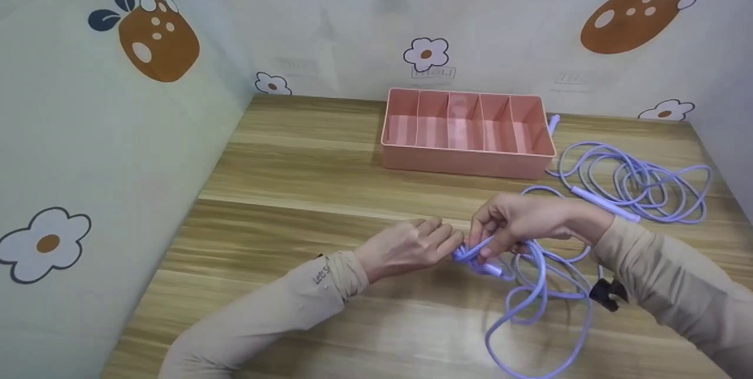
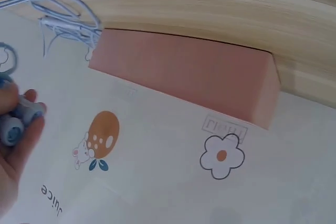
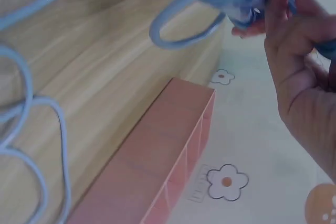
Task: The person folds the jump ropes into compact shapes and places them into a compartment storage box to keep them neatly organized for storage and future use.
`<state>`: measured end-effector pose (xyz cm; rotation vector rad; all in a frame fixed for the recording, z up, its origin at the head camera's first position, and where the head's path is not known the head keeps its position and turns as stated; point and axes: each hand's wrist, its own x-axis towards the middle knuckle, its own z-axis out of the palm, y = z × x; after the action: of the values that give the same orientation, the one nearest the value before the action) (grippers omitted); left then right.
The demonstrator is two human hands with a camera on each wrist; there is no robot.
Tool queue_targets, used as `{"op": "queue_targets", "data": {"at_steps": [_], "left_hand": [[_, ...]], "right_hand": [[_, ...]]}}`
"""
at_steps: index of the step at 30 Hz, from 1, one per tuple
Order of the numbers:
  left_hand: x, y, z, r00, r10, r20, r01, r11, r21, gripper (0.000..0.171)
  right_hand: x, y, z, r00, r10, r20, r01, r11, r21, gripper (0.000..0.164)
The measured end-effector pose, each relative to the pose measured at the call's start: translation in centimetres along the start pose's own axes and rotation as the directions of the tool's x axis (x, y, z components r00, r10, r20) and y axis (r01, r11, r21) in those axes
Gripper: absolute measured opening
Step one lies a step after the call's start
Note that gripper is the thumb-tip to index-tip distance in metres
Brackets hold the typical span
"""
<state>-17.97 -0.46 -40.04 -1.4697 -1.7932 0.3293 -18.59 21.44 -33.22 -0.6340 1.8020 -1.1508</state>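
Observation:
A periwinkle jump rope (image 1: 542, 273) is held between both hands above the wooden table. My left hand (image 1: 406, 246) grips its bunched handles; a handle end (image 1: 491, 269) pokes out beyond the fingers. In the left wrist view, the handle ends (image 2: 11, 129) show between fingers and thumb at the left edge. Close by on the right, my right hand (image 1: 523, 220) pinches the cord beside the bundle. A loop of cord (image 3: 168, 22) swings out from the fingers in the right wrist view. The rest of the cord hangs in loose loops below the right hand.
A pink box (image 1: 465, 161) with several compartments stands at the back of the table (image 1: 282, 167). Right of it lies a second periwinkle jump rope (image 1: 606, 203), loosely coiled. One more handle (image 1: 553, 124) leans by the box's right end. Patterned cloth walls (image 1: 353, 32) enclose the table.

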Motion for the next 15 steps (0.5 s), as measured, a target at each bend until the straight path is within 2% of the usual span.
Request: {"op": "queue_targets", "data": {"at_steps": [2, 4, 6, 8, 9, 11, 13, 15], "left_hand": [[-0.3, 0.1, 0.1, 0.995, 0.044, -0.086, -0.043, 0.999, 0.005, 0.018], [-0.6, 0.1, 0.2, 0.982, 0.070, -0.174, -0.069, 0.998, 0.009, 0.017], [-0.9, 0.1, 0.2, 0.966, 0.059, -0.250, -0.065, 0.998, -0.019, 0.018], [-1.1, 0.1, 0.2, 0.949, 0.022, -0.314, -0.048, 0.996, -0.077, 0.018], [-1.1, 0.2, 0.2, 0.939, -0.008, -0.344, -0.036, 0.992, -0.121, 0.017], [-1.1, 0.3, 0.3, 0.919, -0.104, -0.380, 0.007, 0.969, -0.248, 0.017], [-1.1, 0.4, 0.3, 0.895, -0.224, -0.386, 0.065, 0.921, -0.383, 0.017], [-0.9, 0.4, 0.3, 0.861, -0.360, -0.358, 0.145, 0.850, -0.506, 0.019]], "right_hand": [[-0.3, 0.0, -0.5, 0.997, 0.036, 0.069, -0.041, 0.996, 0.074, 0.026], [-0.6, -0.1, -1.0, 0.990, 0.057, 0.126, -0.068, 0.994, 0.090, 0.028], [-0.9, -0.1, -1.5, 0.983, 0.064, 0.172, -0.078, 0.994, 0.076, 0.029], [-1.1, -0.1, -1.9, 0.979, 0.050, 0.198, -0.063, 0.996, 0.057, 0.029], [-1.3, 0.0, -2.1, 0.981, 0.027, 0.190, -0.036, 0.998, 0.045, 0.029], [-1.5, 0.3, -2.3, 0.988, -0.056, 0.144, 0.052, 0.998, 0.029, 0.026], [-1.5, 0.8, -2.2, 0.985, -0.162, 0.059, 0.162, 0.987, 0.010, 0.021], [-1.3, 1.3, -1.9, 0.962, -0.266, -0.066, 0.266, 0.964, -0.020, 0.017]]}}
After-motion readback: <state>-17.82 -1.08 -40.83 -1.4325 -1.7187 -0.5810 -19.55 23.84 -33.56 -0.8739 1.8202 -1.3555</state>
